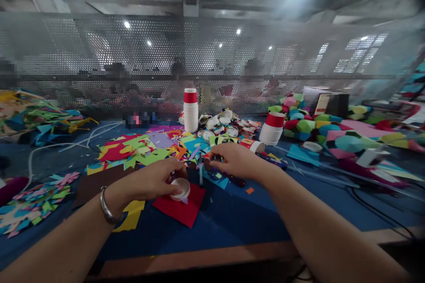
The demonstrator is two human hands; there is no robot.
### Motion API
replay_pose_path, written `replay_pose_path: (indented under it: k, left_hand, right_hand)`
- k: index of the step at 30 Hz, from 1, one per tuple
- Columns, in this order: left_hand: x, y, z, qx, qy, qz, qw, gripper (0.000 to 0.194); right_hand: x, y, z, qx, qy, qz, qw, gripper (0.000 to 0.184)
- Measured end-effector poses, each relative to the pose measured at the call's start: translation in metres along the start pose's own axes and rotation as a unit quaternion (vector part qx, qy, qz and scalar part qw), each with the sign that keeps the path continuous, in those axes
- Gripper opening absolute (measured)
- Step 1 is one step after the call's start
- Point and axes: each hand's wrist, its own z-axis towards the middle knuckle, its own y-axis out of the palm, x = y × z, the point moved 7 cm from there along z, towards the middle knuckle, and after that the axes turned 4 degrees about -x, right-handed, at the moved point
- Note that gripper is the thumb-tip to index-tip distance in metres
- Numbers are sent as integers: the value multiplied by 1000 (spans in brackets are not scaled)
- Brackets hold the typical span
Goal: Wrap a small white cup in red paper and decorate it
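Observation:
My left hand (154, 181) is closed on a small round white cup (183, 189), its thumb at the near rim. Below the cup lies a red paper square (189, 212) on the blue tabletop. To the right, my right hand (229, 159) hovers over paper scraps with its fingers curled together. What those fingers hold, if anything, is too blurred to make out. Between the two hands stands a thin pale strip (201, 172). A dark handle-like thing (237, 181) lies just beneath my right hand, partly hidden by it.
Colourful paper scraps (152, 154) spread behind my hands. Beyond them rise a tall stack of paper cups (191, 115) and a shorter leaning stack (272, 130). Cut cup pieces (219, 124) are heaped between these stacks. Paper balls (305, 126) crowd the right; a perforated screen (149, 53) closes the back.

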Motion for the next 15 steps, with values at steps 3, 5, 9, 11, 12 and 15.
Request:
replay_pose_path:
  k: [3,5,9,11,12,15]
  left_hand:
    - [0,0,-1,13,-22,-2,1000,28]
    - [-1,-1,-1,21,-39,3,999,29]
    - [1,1,-2,16,-47,11,999,24]
    - [2,1,-2,8,-44,17,999,22]
    - [2,1,-1,6,-44,19,999,22]
    - [2,1,-1,0,-47,21,999,20]
  right_hand:
    - [23,-16,-31,20,29,4,999,20]
    - [50,-23,-59,43,79,14,996,20]
    - [116,-9,-123,69,245,14,967,25]
    - [138,7,-145,68,295,22,953,31]
    - [145,12,-152,83,308,28,947,34]
    - [155,24,-159,117,323,56,937,37]
